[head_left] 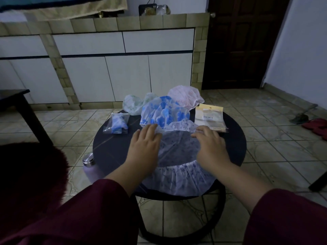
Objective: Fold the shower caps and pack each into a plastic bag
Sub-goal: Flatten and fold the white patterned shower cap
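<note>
Head view looks down on my round dark table (109, 149), and the cap I'm working on, a thin white shower cap with a faint blue print (178, 156), lies spread flat across the near middle so I can get a clean fold out of it; its gathered elastic edge hangs just over the near rim. My left hand (144, 149) rests on the cap's left side, fingers straight and reaching to the far edge, and my right hand (211, 147) lies on the right side with fingers slightly bent over that same far edge. Both hands look flat and relaxed, pressing more than pinching, though I can't tell whether the fingertips have film caught under them. Laying them at matching spots keeps the cap even, and I judge the next move is drawing that far edge toward me. Waiting their turn at the far side sit a bold blue-flowered cap (164, 112), a greenish cap (136, 103) to its left and a pinkish cap (185, 96) behind on the right. On the far left lies one bagged cap (117, 123), already done, set aside out of my way. The stack of empty plastic bags (209, 117) is just beyond my right hand, close for packing.
</note>
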